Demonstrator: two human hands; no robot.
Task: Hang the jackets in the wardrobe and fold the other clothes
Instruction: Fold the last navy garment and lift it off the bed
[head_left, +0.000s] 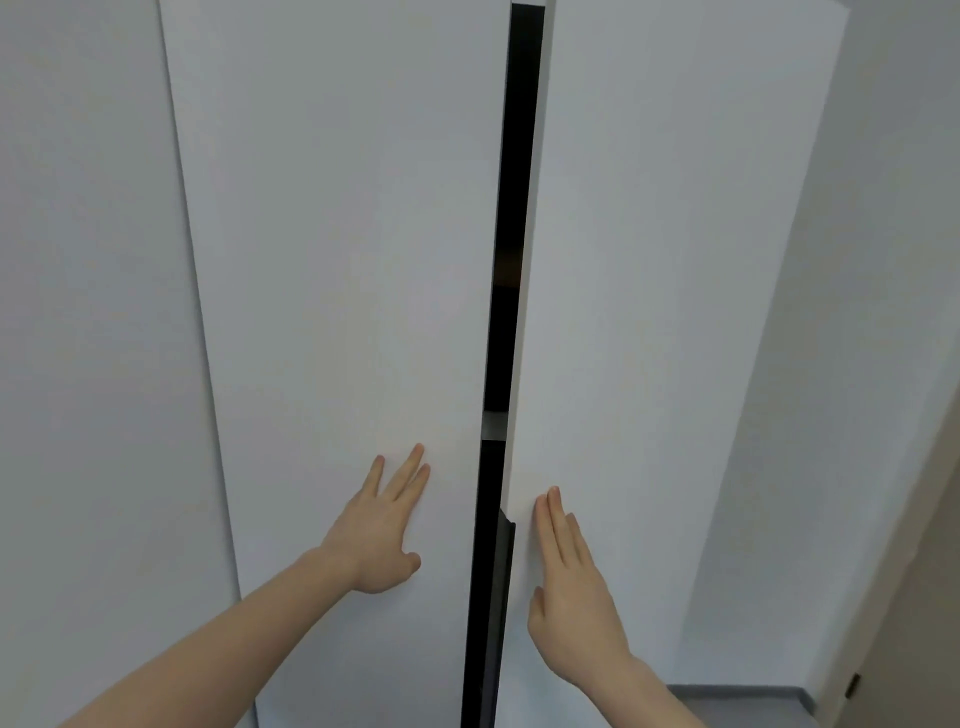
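**Flat palms on the wardrobe doors**

The left hand (382, 525) lies flat, fingers spread, on the wardrobe's left door (337, 234). The right hand (569, 587) rests with straight fingers on the right door (675, 260). A narrow dark gap (511, 260) runs between them.

White wall (883, 260), grey floor (737, 701) at right.

left door (337, 260), gap (506, 260), right door (675, 260)
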